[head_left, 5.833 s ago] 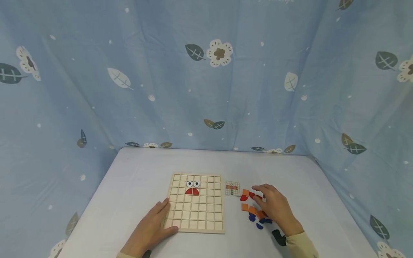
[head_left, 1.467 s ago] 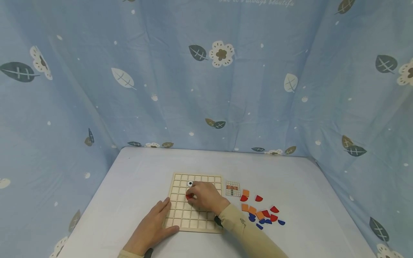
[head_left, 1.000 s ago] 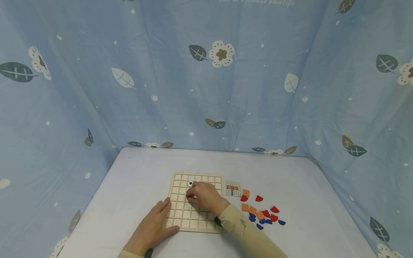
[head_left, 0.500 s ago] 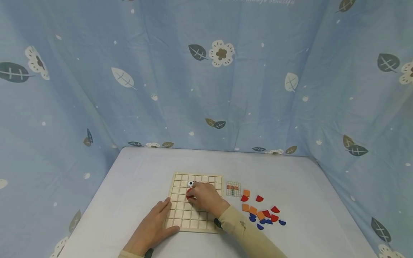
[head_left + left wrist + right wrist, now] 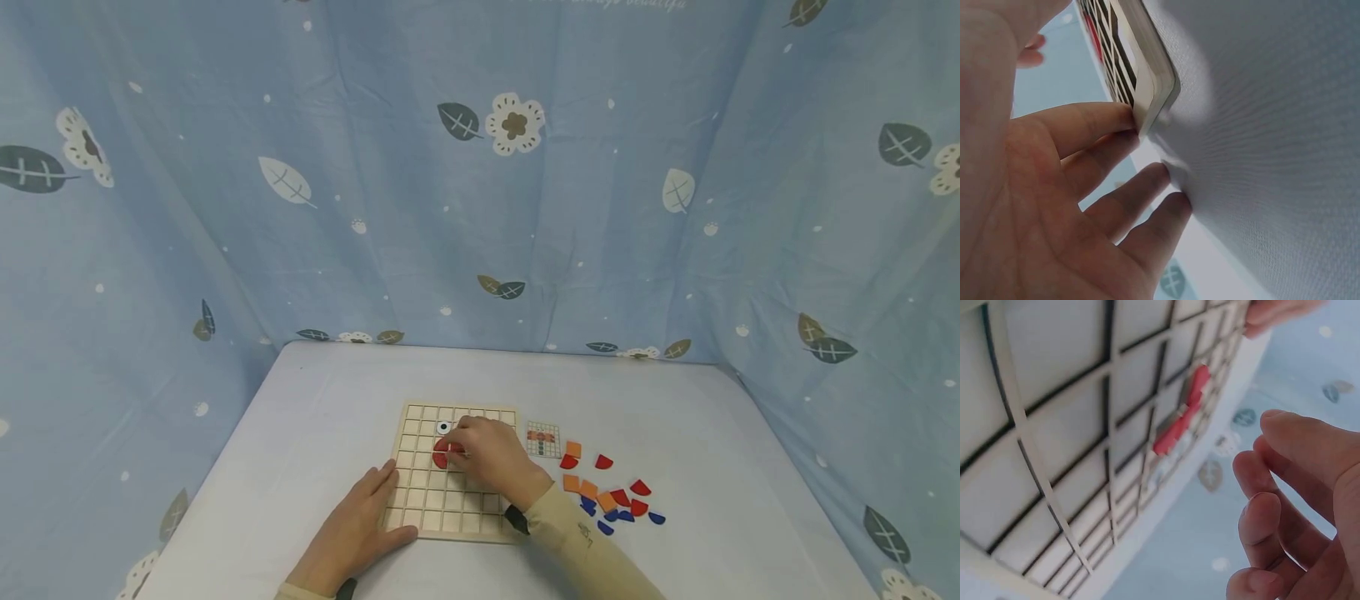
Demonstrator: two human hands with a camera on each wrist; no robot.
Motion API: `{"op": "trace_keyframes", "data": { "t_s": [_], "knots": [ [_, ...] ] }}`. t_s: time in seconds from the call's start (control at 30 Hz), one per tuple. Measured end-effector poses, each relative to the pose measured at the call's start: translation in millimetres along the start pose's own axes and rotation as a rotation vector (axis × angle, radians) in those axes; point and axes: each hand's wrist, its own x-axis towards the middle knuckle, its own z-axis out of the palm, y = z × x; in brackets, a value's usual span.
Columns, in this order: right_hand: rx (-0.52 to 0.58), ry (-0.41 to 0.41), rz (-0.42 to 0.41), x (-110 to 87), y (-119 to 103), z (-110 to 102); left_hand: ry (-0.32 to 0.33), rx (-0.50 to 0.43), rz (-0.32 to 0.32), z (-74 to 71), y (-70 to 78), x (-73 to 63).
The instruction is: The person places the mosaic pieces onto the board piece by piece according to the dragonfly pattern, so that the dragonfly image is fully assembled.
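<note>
A wooden grid board (image 5: 450, 523) lies on the white table. In its cells sit a round eye piece (image 5: 444, 427), white with a black dot, and red quarter-circle pieces (image 5: 439, 455) just below. My left hand (image 5: 352, 529) rests at the board's left edge and near corner, fingers extended; the left wrist view has its fingertips (image 5: 1125, 115) touching the board's side. Above the board my right hand (image 5: 495, 458) hovers, covering part of the red pieces and cells. In the right wrist view its fingers (image 5: 1260, 519) curl loosely, apart from the red pieces (image 5: 1175, 434), with nothing between them.
Right of the board lies a small pattern card (image 5: 543, 439). Beyond it several loose pieces are scattered: orange squares (image 5: 588, 489), red quarter circles (image 5: 639, 507) and blue half circles (image 5: 605, 527). A blue patterned curtain (image 5: 480, 208) hangs behind the table.
My right hand went from the loose pieces to the board, pinched at the red pieces, and now has drawn slightly right and away. A red piece sits below the upper-left one. My left hand stayed.
</note>
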Motion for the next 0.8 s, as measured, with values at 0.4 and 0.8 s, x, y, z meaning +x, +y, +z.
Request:
{"op": "trace_keyframes", "data": {
  "t_s": [0.4,0.8],
  "knots": [
    [-0.010,0.137,0.052,-34.7,16,-28,-0.022,0.015,-0.025,0.0,1.7,1.0],
    [0.025,0.238,0.122,-71.2,38,-43,-0.029,0.026,-0.021,0.2,1.1,1.8]
  ]
}}
